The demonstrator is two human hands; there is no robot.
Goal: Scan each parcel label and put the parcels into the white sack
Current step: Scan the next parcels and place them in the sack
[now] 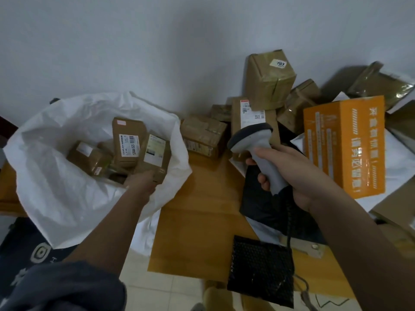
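A small brown cardboard parcel with a pale label [155, 157] is being lowered into the wide-mouthed white plastic sack [56, 194], which stands open at the left of the yellow-brown wooden table [202, 221]. The parcel is gripped at its lower edge by the left hand [141, 181]; the fingers are curled under the box and mostly hidden by it, so the exact hold cannot be fully seen. Several other brown parcels [126, 142] already lie inside the sack, just beside the one being placed.

The grey handheld barcode scanner with a dark head [253, 144] is held in the right hand [289, 173], fingers wrapped firmly round its handle, its dark cable trailing down toward the table edge. The scanner head is directed toward the unsorted pile of parcels, in front of a tall brown box bearing a long white label [252, 115].

The step in hand is judged to be the deposit of a scanned parcel. Release is called for once the parcel rests among the others. After that, the left hand is to be withdrawn from the sack and brought to the pile, where a further parcel, such as the low taped brown box [203, 135] or the large orange printed carton [345, 144], is to be picked up and turned so that its label faces the scanner.
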